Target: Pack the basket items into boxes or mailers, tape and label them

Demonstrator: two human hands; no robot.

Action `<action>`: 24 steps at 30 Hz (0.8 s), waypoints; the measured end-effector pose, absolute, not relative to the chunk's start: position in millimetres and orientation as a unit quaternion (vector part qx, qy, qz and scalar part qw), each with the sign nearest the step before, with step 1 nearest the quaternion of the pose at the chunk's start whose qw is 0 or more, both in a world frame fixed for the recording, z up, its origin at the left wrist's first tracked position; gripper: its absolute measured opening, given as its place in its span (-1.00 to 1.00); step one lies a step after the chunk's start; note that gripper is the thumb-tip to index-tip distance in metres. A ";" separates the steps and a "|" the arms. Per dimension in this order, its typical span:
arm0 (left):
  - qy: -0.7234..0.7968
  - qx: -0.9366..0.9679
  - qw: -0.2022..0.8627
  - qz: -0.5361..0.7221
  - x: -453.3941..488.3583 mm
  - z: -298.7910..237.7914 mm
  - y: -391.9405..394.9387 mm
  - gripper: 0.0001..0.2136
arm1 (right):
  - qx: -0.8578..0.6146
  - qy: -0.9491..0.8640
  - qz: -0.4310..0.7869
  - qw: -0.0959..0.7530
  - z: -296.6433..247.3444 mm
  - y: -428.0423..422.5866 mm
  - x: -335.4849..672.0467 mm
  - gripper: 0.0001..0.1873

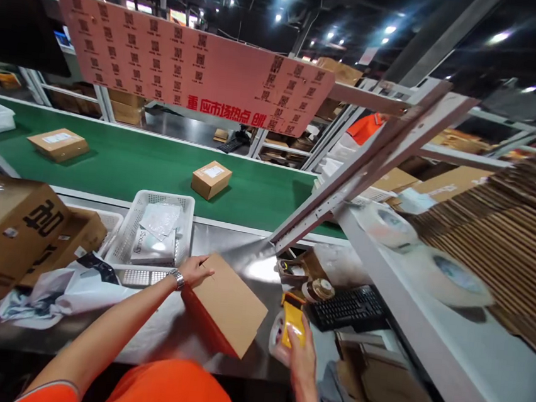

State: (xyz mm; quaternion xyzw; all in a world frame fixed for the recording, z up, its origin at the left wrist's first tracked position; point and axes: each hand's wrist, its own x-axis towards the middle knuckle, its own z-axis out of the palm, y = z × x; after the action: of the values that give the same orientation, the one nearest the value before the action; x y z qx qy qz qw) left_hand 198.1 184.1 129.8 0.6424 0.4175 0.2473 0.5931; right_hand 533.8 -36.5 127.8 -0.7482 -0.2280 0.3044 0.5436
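My left hand (195,271), with a watch on the wrist, rests on the far left corner of a small cardboard box (229,308) that sits tilted on the steel table; its fingers curl over the box's edge. My right hand (298,349) grips a yellow tape dispenser (292,322) with a roll of clear tape, just right of the box.
A white basket (140,214) with bagged items stands behind the box. Large cartons (4,226) and plastic wrapping lie at left. Two parcels (211,178) ride the green conveyor (134,163). A keyboard (347,306), tape rolls (386,225) and stacked flat cardboard (506,236) are at right.
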 end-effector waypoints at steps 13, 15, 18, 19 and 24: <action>0.397 0.700 0.565 0.182 233.7 144.5 181.7 -0.46 | -0.654 -0.341 0.447 0.506 215.2 22.8 451.1 -0.25; 0.411 0.693 0.561 0.188 232.0 151.9 180.9 -0.52 | -0.646 -0.339 0.452 0.513 209.8 22.4 456.3 -0.27; 0.466 0.664 0.524 0.260 235.1 168.4 175.2 -0.57 | -0.630 -0.334 0.452 0.536 205.5 16.9 466.3 -0.27; 0.484 0.637 0.525 0.289 238.7 174.6 172.0 -0.59 | -0.627 -0.335 0.451 0.540 204.3 15.1 468.5 -0.27; 0.499 0.475 0.671 0.275 268.7 197.0 155.1 -0.50 | -0.625 -0.365 0.445 0.528 201.4 9.9 470.2 -0.29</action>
State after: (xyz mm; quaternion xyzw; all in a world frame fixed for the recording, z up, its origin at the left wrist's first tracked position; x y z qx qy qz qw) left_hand 268.7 155.1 197.0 0.4749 0.4986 0.2754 0.6708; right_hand 470.2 9.9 201.4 -0.6250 -0.3648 0.4446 0.5279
